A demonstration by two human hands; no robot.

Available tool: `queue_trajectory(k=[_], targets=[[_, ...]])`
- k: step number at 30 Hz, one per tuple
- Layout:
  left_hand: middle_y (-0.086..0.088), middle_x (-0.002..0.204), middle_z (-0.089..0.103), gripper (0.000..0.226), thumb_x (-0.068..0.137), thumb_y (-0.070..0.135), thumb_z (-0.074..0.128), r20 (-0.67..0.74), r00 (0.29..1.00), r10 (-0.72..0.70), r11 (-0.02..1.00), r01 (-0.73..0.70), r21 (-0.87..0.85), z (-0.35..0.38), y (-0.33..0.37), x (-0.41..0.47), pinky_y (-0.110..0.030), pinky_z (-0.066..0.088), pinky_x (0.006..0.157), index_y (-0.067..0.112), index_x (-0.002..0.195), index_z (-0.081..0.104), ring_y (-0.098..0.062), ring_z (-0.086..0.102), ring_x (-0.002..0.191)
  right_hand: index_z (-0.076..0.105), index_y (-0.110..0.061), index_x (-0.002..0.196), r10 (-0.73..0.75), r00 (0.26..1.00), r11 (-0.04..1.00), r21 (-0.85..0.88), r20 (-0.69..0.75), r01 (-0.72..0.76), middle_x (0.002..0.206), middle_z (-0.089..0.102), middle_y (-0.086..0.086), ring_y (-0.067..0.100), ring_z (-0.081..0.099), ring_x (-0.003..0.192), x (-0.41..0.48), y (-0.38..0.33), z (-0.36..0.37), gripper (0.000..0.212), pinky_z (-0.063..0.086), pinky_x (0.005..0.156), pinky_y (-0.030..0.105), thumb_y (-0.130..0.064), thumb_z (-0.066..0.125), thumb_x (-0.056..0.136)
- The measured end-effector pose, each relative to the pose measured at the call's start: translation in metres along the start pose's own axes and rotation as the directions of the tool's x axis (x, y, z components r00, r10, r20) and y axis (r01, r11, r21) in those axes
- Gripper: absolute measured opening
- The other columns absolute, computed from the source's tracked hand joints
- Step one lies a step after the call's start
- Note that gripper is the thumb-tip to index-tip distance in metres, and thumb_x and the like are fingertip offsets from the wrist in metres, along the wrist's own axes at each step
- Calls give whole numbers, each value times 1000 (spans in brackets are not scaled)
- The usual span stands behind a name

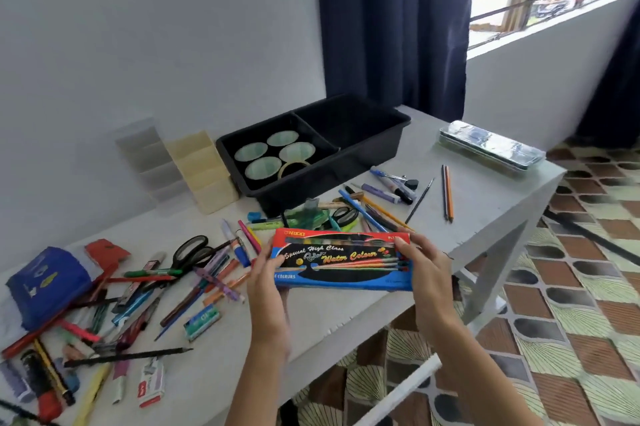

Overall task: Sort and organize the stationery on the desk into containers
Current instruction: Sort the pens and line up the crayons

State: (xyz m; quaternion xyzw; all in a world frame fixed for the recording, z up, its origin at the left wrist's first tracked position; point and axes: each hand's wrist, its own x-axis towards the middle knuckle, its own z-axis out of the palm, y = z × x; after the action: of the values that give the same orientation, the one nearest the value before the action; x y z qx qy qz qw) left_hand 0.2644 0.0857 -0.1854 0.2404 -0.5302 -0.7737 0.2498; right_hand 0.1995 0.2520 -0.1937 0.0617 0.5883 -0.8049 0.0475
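Water-colour box (341, 262) is gripped at its two short ends, fingers (403, 247) of the left hand (266, 283) and right hand (424, 273) curled round it (label up), long axis left-right above the near edge of the desk (485, 197); the black divided tray (367, 162) lies straight beyond.

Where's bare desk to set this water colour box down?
Bare desk lies between the two pencils and the metal case, and along the near edge right of the small teal box. Crowded: around the scissors at left and before the black tray.
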Motion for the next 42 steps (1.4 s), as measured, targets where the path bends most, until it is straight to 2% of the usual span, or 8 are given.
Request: queue_trajectory(k=[7,12,15,19,27,32,37,42], targets=[[-14,107,64,14,92,7,54,94,996,6,998,0,-59,108,-26,27,-20,56,67,17,102,54,-18,64,90,57,-10,113,-12,978,998,51,-209,23,96,66,15,23,68,81,62,-15,-64,22,55,55,22,-21,52,95],[-10,118,62,58,92,4,52,292,956,-8,1000,15,-23,188,-48,49,-33,57,78,26,142,33,-23,64,103,51,-7,113,94,970,980,194,-222,-50,96,65,16,28,66,86,116,-40,-99,21,56,72,39,-17,52,94],[-5,124,61,83,91,4,55,389,921,-30,1000,25,16,235,-61,59,-37,52,91,37,148,5,-14,64,106,49,-6,112,95,969,977,207,-229,-47,99,64,16,25,66,83,145,-57,-116,21,55,64,33,-17,52,95],[-8,119,62,91,91,3,57,548,832,-89,991,19,133,292,-84,63,-31,56,83,41,147,-4,-16,66,103,47,-8,109,13,974,979,199,-228,33,98,64,12,21,67,86,183,-79,-138,16,57,58,26,-15,52,95],[-7,114,60,79,86,6,64,526,832,-175,971,56,234,366,-127,97,-24,56,78,31,146,20,-22,64,106,49,-19,105,-180,945,980,-138,-273,146,98,60,0,11,64,88,252,-99,-184,13,56,66,23,-19,55,94],[-8,109,69,51,84,2,66,532,833,-152,965,8,264,396,-153,122,-31,55,84,12,131,50,-14,67,97,67,-18,99,-368,874,782,-614,-316,108,109,49,6,17,43,103,306,-82,-206,11,47,90,40,-21,60,91],[-10,113,67,66,83,2,67,417,897,-147,962,31,273,416,-177,136,-38,54,89,14,141,38,-17,66,101,65,-20,114,-485,841,612,-780,-241,129,111,54,8,14,31,97,330,-77,-208,23,35,86,31,-22,56,93],[-13,123,60,78,83,1,67,293,939,-179,961,102,258,428,-189,140,-47,51,92,20,146,26,-23,62,108,67,-16,115,-480,865,635,-739,-147,227,103,67,6,22,59,96,342,-81,-213,25,49,84,47,-19,58,92]])
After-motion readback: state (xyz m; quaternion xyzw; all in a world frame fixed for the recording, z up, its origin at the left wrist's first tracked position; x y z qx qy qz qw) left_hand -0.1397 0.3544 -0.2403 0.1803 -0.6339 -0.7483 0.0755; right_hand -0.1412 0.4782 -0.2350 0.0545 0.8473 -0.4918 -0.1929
